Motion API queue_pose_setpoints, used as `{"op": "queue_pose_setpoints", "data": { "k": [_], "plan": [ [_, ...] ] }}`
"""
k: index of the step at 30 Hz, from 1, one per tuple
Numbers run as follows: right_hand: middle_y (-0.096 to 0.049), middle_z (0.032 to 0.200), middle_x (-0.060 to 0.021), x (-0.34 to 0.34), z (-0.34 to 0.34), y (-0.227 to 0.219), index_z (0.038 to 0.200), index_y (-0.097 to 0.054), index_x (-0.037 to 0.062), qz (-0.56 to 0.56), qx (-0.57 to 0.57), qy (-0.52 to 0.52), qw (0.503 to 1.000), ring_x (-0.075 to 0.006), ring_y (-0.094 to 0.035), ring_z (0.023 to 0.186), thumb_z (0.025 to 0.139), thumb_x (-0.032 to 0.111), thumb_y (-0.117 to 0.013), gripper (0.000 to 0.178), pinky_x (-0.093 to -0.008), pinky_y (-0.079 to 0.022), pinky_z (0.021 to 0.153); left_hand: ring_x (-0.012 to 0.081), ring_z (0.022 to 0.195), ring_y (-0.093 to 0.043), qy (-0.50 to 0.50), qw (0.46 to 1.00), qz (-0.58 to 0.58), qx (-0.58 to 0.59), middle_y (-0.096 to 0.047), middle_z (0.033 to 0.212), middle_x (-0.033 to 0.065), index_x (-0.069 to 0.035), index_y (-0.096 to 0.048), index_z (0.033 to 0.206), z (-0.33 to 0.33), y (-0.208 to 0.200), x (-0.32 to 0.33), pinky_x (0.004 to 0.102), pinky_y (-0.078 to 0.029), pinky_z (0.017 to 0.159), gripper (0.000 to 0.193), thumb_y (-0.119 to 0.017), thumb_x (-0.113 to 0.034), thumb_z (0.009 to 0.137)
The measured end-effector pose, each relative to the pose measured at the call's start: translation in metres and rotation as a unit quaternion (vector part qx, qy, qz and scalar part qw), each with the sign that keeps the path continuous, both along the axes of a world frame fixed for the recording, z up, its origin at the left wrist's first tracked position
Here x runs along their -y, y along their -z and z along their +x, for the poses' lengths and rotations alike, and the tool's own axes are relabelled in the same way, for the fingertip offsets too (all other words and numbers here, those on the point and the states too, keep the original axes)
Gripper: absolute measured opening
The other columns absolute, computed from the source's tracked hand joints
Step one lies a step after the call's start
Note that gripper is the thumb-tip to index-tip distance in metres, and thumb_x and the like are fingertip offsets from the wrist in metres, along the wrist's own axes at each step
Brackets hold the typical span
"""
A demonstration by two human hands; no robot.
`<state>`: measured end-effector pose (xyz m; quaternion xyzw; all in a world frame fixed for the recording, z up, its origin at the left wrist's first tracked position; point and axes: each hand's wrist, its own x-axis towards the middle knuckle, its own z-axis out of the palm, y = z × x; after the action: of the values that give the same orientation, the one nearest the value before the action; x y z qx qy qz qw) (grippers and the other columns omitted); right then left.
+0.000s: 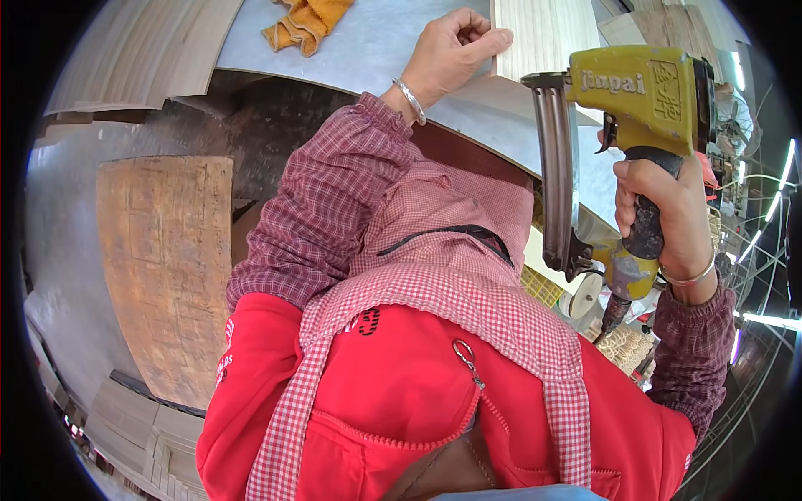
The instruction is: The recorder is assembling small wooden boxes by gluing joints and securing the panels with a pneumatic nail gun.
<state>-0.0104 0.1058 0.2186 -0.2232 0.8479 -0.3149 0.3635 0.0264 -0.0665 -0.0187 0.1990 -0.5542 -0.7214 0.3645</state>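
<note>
My right hand is wrapped around the black grip of a yellow-green pneumatic nail gun, held up at the right. Its long metal magazine hangs down toward me, and a hose fitting comes off the grip's lower end. At the top middle, my left hand is closed, its fingers curled. Its thumb lies against the left edge of a pale wooden board on the workbench. Whether the curled fingers hold anything is hidden.
An orange cloth lies on the bench left of my left hand. Pale wooden panels are stacked at the far left. Below them a worn brown board stands beside me. A fan and cables are at the right.
</note>
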Motion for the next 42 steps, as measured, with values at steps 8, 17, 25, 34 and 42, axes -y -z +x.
{"op": "queue_pose_setpoints", "data": {
  "k": [8,17,25,34,42],
  "plan": [
    [-0.055,0.055,-0.0056,0.012,0.007,-0.006,0.065,-0.058,-0.0007,0.014,0.007,-0.032,0.999,-0.0112,-0.047,0.042,0.078,0.011,-0.063,0.018,-0.0222,-0.04,0.042,0.0103,0.062,-0.044,-0.001,1.0,-0.01,-0.001,-0.051,0.071,0.0003,-0.004,-0.055,0.081,0.002,-0.007,-0.002,0.0202,-0.039,0.058,0.019,-0.065,-0.019,0.085],
    [-0.054,0.053,-0.0053,0.013,0.008,-0.002,0.064,-0.058,-0.0003,0.017,0.01,-0.025,0.999,-0.0116,-0.047,0.041,0.078,0.012,-0.063,0.019,-0.0221,-0.04,0.042,0.0098,0.06,-0.042,-0.006,1.0,-0.028,-0.013,-0.048,0.069,-0.0006,-0.005,-0.052,0.079,0.0,-0.002,-0.001,0.0198,-0.038,0.056,0.019,-0.065,-0.018,0.086],
    [-0.054,0.051,-0.0046,0.018,0.007,-0.005,0.064,-0.058,-0.0001,0.046,0.006,-0.027,0.999,-0.0116,-0.047,0.041,0.078,0.014,-0.062,0.02,-0.0217,-0.04,0.043,0.0087,0.059,-0.041,0.007,1.0,-0.011,-0.012,-0.046,0.068,-0.0015,-0.006,-0.051,0.077,0.002,-0.01,-0.003,0.0191,-0.036,0.055,0.021,-0.065,-0.018,0.086],
    [-0.053,0.05,-0.0041,0.022,0.01,-0.013,0.064,-0.058,0.0006,0.05,0.006,-0.052,0.997,-0.0115,-0.046,0.04,0.078,0.014,-0.062,0.02,-0.0214,-0.039,0.042,0.0114,0.062,-0.048,0.001,1.0,-0.006,-0.017,-0.054,0.072,0.0022,-0.004,-0.058,0.082,0.006,-0.011,-0.003,0.0215,-0.041,0.058,0.015,-0.066,-0.016,0.084],
    [-0.054,0.051,-0.0037,-0.025,-0.018,-0.004,0.071,-0.06,0.0007,-0.038,-0.076,0.037,0.996,-0.0114,-0.045,0.039,0.078,0.01,-0.061,0.012,-0.0213,-0.038,0.04,0.0088,0.059,-0.047,-0.045,0.997,-0.069,0.003,-0.054,0.068,-0.0003,-0.005,-0.061,0.081,0.019,-0.015,0.001,0.0206,-0.04,0.056,0.026,-0.07,-0.029,0.083]
  ]
}}
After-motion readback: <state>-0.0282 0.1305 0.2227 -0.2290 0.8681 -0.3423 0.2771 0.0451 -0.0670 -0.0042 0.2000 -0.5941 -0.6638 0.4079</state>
